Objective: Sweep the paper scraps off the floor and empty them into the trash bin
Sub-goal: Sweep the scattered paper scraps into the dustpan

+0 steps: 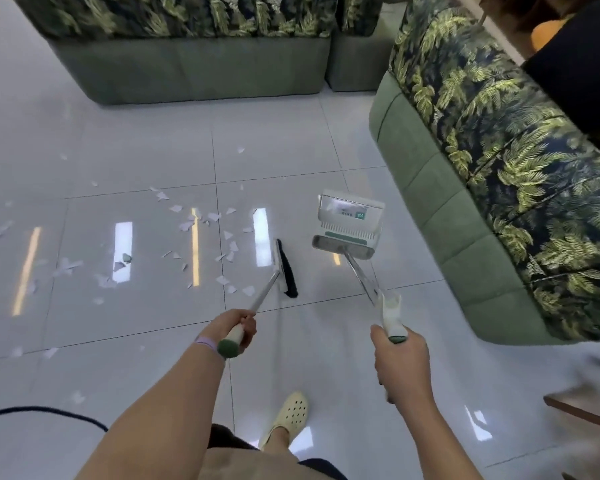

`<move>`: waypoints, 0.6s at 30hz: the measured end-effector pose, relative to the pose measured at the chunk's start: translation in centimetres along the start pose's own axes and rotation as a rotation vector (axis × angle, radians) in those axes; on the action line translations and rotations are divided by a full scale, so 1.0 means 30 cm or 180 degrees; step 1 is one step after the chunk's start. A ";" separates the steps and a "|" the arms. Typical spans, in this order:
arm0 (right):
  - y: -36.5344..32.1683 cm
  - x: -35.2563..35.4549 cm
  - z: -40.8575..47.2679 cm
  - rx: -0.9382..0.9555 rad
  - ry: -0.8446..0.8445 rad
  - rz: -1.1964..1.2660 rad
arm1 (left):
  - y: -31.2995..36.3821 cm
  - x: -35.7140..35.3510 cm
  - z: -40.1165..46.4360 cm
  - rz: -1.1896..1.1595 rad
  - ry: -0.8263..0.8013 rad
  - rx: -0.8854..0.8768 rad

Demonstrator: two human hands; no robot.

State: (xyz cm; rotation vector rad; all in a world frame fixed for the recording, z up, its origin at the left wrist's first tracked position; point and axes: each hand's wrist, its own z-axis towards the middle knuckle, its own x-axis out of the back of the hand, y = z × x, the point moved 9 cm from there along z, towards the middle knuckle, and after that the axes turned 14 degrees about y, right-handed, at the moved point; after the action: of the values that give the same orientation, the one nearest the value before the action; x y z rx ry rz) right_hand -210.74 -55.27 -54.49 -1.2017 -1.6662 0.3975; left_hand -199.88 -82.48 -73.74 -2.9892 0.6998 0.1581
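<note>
Dozens of paper scraps [201, 223] unswept, left of broom [286, 270]; dustpan [347, 226] right, seemingly empty. Left hand [234, 329] gripping broom, right hand [400, 362] gripping dustpan; bin unseen.

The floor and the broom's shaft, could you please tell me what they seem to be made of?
The floor looks like glossy glazed tile: grout lines and sharp light reflections. The broom shaft looks like bare metal, thin and silvery, though painted plastic is possible.

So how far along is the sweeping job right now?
Nothing is collected yet: scraps lie scattered on the floor. Left hand grips the broom, right hand the dustpan. Sweeping and binning remain; no bin shows.
</note>
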 end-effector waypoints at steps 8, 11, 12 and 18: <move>-0.196 -0.329 -0.071 0.0158 -0.0309 -0.0143 | 0.342 0.452 -0.069 -0.0924 0.0214 -0.0145; -0.285 -0.471 -0.130 0.0139 -0.0384 -0.0044 | 0.490 0.595 -0.108 -0.0737 0.0398 -0.0295; -0.310 -0.518 -0.153 0.0147 -0.0394 -0.0035 | 0.547 0.641 -0.120 -0.0637 0.0512 -0.0349; -0.445 -0.789 -0.284 0.0529 -0.0393 -0.0179 | 0.918 0.940 -0.146 -0.0047 0.1306 -0.1014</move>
State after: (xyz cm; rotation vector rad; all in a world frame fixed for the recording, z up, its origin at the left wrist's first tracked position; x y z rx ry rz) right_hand -210.30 -83.73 -53.50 -1.0229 -1.7316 0.5736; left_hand -186.65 -119.86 -73.79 -3.3717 0.7458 -0.3946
